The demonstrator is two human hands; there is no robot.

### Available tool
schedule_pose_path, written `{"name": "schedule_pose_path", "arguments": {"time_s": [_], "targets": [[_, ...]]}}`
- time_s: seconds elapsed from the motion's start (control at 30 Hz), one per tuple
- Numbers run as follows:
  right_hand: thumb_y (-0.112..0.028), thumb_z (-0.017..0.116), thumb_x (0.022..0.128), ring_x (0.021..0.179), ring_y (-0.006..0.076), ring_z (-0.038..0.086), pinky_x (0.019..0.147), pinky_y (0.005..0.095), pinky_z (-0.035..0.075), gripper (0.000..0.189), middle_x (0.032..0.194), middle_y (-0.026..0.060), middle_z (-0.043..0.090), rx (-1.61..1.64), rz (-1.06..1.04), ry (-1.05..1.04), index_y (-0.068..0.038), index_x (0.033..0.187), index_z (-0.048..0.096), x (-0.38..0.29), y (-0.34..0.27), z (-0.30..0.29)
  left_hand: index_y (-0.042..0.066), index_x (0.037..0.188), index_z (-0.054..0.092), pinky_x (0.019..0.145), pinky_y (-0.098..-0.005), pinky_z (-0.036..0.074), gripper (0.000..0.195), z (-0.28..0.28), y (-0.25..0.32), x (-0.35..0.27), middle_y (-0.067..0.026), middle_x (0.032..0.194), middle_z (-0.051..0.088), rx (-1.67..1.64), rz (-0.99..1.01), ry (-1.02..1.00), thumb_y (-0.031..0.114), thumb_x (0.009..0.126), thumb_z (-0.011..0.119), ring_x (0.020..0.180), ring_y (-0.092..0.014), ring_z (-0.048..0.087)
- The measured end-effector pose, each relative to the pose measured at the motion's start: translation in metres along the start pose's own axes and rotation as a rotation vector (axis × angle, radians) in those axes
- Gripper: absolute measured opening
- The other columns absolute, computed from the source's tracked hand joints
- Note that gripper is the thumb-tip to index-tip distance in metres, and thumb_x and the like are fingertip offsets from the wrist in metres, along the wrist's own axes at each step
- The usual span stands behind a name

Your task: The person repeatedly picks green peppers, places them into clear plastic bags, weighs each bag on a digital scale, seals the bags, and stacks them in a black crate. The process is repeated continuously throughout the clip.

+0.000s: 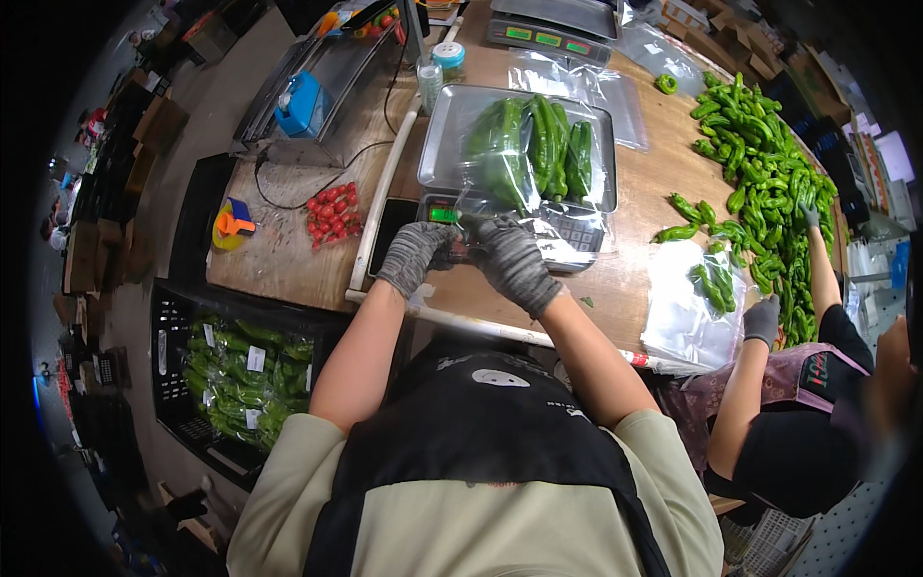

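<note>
A clear plastic bag of long green peppers point(551, 148) lies on the steel pan point(441, 144) of a digital scale. In a grey knit glove, my right hand point(513, 263) grips the near end of the bag, in front of the scale's lit display point(442, 214). My left hand point(417, 256), gloved alike, is close against it on the left, fingers bent inward. The fingertips of both hands meet at the bag's end, and what lies between the left ones is hidden.
Loose green peppers point(775, 195) are heaped at right, where a co-worker's gloved hand point(762, 319) is near flat plastic bags point(674, 310). A black crate point(169, 382) of bagged peppers stands lower left. Packed cherry tomatoes point(334, 215), a tape dispenser point(232, 225) and a second scale point(551, 32) are on the table.
</note>
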State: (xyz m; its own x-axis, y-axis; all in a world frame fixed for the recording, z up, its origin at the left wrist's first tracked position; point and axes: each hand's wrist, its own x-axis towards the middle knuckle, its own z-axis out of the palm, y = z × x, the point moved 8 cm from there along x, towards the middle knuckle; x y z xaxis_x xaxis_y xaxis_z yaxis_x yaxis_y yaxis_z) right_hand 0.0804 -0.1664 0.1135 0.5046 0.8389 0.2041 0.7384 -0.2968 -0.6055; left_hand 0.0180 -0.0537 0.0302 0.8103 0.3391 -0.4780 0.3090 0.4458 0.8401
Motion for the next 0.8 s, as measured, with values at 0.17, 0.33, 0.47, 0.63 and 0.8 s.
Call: {"name": "schedule_pose_path", "arguments": {"time_s": [0.17,0.33,0.47,0.63,0.8], "targets": [[-0.014,0.066,0.074,0.095,0.0344,0.057,0.085,0.0421,0.045,0.049,0.102,0.0162,0.061,-0.165,0.015,-0.095,-0.008,0.121,0.051,0.015,-0.005,0.023,0.002,0.092,0.064,0.059,-0.0273,0.051,0.015,0.006,0.018,-0.013,-0.0074,0.080,0.064,0.156,0.016,-0.004,0.014,0.084,0.057,0.067,-0.016,0.062],[-0.008,0.056,0.079,0.101,0.0366,0.054,0.088,0.0434,0.042,0.051,0.106,0.0214,0.058,-0.241,0.055,-0.234,-0.004,0.128,0.041,0.026,-0.017,0.025,-0.002,0.084,0.065,0.056,-0.0269,0.052,0.017,-0.011,0.005,0.018,-0.0084,0.071,0.065,0.503,0.261,0.011,0.014,0.082,0.063,0.060,-0.017,0.063],[-0.011,0.057,0.080,0.093,0.0361,0.057,0.080,0.0443,0.045,0.044,0.095,0.0198,0.061,-0.294,-0.087,-0.127,-0.006,0.122,0.046,0.017,-0.013,0.036,-0.004,0.084,0.065,0.059,-0.0263,0.051,0.017,-0.013,-0.020,0.055,-0.0092,0.072,0.066,1.073,0.242,-0.023,0.013,0.081,0.063,0.062,-0.018,0.064],[-0.014,0.060,0.083,0.071,0.0284,0.062,0.064,0.0374,0.050,0.034,0.079,0.0130,0.063,0.080,-0.057,0.135,-0.005,0.114,0.052,-0.010,-0.015,-0.017,-0.004,0.080,0.063,0.059,-0.0265,0.051,0.016,0.004,0.006,0.029,-0.0127,0.071,0.066,0.597,0.226,0.012,0.011,0.079,0.062,0.062,-0.020,0.064],[-0.008,0.063,0.078,0.081,0.0159,0.055,0.074,0.0294,0.047,0.046,0.088,0.0060,0.056,1.015,0.463,0.314,-0.002,0.121,0.050,-0.134,0.057,-0.071,-0.004,0.079,0.062,0.053,-0.0257,0.050,0.016,0.008,0.027,-0.007,-0.0175,0.071,0.066,0.127,0.089,0.013,0.011,0.079,0.061,0.060,-0.019,0.063]]}}
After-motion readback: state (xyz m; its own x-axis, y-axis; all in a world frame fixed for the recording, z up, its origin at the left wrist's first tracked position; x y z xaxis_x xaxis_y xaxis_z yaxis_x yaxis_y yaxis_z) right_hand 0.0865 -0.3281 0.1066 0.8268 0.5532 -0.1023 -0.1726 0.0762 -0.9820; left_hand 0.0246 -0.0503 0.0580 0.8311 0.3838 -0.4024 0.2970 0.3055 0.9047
